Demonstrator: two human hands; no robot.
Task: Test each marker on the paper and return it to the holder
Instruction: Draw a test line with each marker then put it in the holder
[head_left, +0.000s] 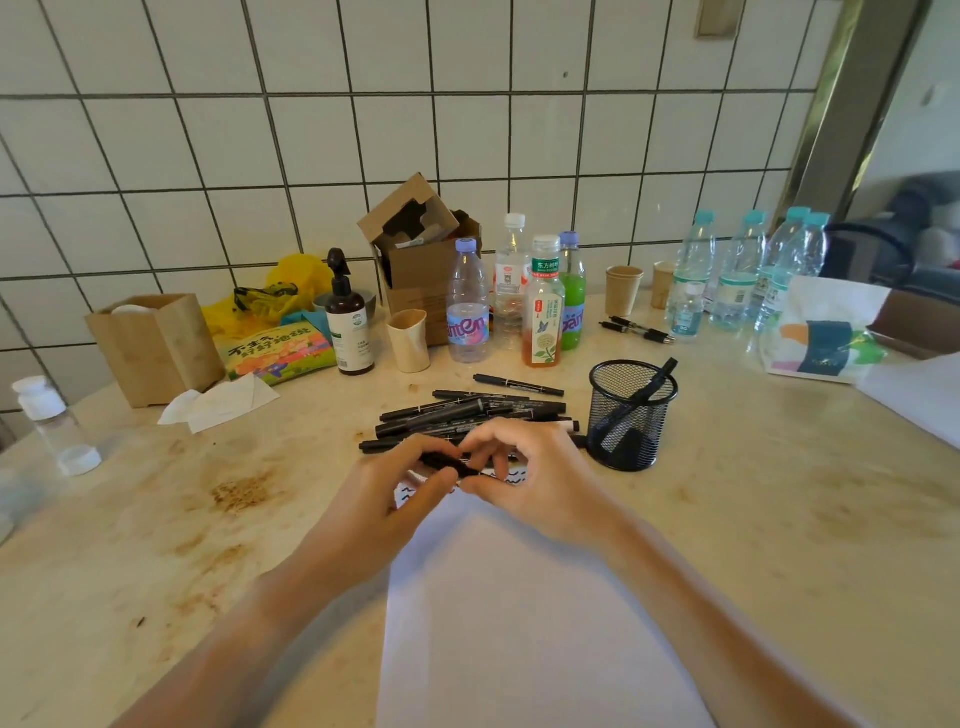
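Just behind: marker pile (467, 415), holder (631, 415).

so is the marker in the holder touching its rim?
Touching. The head view shows the marker leaning tilted in the mesh holder, its shaft resting against the rim at the upper right and its tip sticking out above.
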